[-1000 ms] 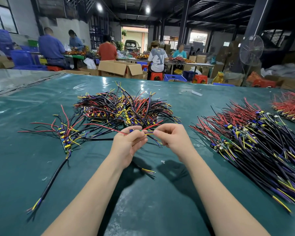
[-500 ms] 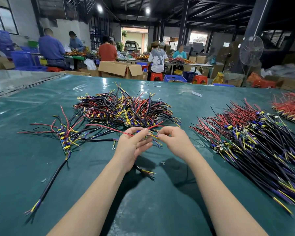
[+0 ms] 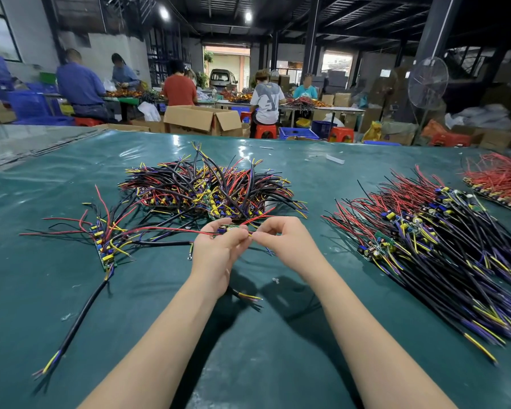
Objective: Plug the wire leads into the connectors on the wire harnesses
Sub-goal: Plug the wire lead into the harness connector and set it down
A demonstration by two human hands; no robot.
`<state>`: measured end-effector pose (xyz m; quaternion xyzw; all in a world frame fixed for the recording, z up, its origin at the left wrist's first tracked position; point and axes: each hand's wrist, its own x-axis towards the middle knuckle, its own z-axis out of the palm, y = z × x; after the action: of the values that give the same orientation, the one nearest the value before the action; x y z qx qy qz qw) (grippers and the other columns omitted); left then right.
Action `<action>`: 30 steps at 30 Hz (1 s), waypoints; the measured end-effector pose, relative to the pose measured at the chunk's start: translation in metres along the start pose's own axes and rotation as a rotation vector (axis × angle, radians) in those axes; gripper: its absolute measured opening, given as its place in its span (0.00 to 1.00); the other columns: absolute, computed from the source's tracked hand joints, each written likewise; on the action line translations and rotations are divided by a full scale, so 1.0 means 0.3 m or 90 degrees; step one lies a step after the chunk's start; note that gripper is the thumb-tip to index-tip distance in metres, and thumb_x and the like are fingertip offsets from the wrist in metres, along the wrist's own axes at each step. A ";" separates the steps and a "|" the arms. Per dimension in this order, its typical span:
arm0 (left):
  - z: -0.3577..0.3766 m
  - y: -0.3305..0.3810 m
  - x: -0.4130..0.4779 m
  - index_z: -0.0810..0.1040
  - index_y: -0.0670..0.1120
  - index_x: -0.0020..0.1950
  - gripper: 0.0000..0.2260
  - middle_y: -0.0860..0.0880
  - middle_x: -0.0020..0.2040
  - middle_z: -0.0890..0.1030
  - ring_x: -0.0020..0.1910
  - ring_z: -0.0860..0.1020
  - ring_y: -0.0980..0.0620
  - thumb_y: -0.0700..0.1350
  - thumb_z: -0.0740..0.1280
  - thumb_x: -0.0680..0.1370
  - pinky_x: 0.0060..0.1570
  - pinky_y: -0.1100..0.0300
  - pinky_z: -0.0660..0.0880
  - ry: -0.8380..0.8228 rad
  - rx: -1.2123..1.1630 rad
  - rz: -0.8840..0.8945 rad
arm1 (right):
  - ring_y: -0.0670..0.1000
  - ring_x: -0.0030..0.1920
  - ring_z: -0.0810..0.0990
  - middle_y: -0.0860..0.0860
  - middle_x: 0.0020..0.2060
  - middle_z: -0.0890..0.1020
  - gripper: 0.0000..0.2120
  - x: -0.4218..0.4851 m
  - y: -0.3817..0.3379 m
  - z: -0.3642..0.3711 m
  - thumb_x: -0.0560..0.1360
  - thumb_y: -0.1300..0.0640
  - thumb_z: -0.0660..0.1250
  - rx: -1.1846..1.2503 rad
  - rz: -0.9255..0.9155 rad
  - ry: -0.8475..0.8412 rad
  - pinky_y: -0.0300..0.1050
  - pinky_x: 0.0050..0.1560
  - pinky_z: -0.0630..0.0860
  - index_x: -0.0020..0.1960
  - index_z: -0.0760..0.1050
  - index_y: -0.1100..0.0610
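My left hand [image 3: 216,249] grips a small green board with a blue connector [image 3: 228,229], a red lead trailing left from it and a black cable [image 3: 245,296] hanging below my wrist. My right hand [image 3: 281,238] pinches a thin yellow wire lead [image 3: 250,235] right at the board's edge, fingertips of both hands almost touching. Just behind my hands lies a tangled heap of wire harnesses [image 3: 207,187] with red, black, yellow and purple leads.
A short row of harnesses [image 3: 105,246] with one long black cable lies at the left on the green table cover [image 3: 248,364]. A big stack of harnesses [image 3: 443,240] fills the right side; red-wired ones [image 3: 502,178] sit far right. People work at tables behind.
My hands have closed together: the right fingertips moved in to the board held by the left hand. The piles have not moved.
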<state>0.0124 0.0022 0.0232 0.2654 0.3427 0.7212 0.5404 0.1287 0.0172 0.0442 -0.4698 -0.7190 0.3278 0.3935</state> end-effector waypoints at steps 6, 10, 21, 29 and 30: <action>-0.001 0.007 0.001 0.66 0.45 0.43 0.15 0.39 0.46 0.70 0.35 0.73 0.49 0.24 0.60 0.72 0.28 0.67 0.77 0.032 0.125 0.009 | 0.46 0.17 0.66 0.51 0.21 0.68 0.13 -0.008 -0.007 0.015 0.73 0.67 0.65 0.111 0.143 -0.065 0.32 0.18 0.60 0.31 0.70 0.58; 0.001 0.013 -0.002 0.67 0.45 0.47 0.17 0.44 0.38 0.71 0.31 0.75 0.52 0.24 0.62 0.71 0.29 0.66 0.78 0.036 0.129 0.017 | 0.43 0.16 0.66 0.50 0.19 0.68 0.13 -0.018 -0.015 0.009 0.75 0.68 0.61 0.323 0.260 -0.107 0.29 0.18 0.62 0.33 0.69 0.60; -0.016 0.016 -0.005 0.70 0.45 0.52 0.18 0.50 0.38 0.77 0.28 0.77 0.65 0.28 0.68 0.68 0.32 0.72 0.72 0.101 0.339 0.213 | 0.46 0.28 0.74 0.53 0.31 0.73 0.09 -0.030 -0.015 0.089 0.76 0.66 0.61 0.419 0.229 -0.086 0.37 0.31 0.77 0.38 0.73 0.60; -0.026 0.027 -0.002 0.78 0.57 0.42 0.15 0.60 0.34 0.80 0.34 0.76 0.58 0.36 0.67 0.67 0.43 0.63 0.72 -0.128 0.528 0.155 | 0.42 0.24 0.66 0.50 0.30 0.71 0.03 -0.013 0.000 0.066 0.75 0.63 0.66 0.303 0.070 0.010 0.32 0.26 0.64 0.45 0.75 0.55; -0.024 0.023 -0.003 0.79 0.56 0.46 0.16 0.59 0.33 0.80 0.33 0.75 0.58 0.36 0.67 0.68 0.43 0.62 0.72 -0.139 0.525 0.146 | 0.42 0.23 0.67 0.50 0.28 0.72 0.04 -0.014 0.001 0.070 0.75 0.63 0.65 0.307 0.069 -0.002 0.32 0.25 0.65 0.43 0.76 0.57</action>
<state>0.0031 -0.0013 0.0240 0.5697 0.5109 0.5473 0.3389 0.1116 0.0111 0.0328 -0.3999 -0.5943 0.5114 0.4747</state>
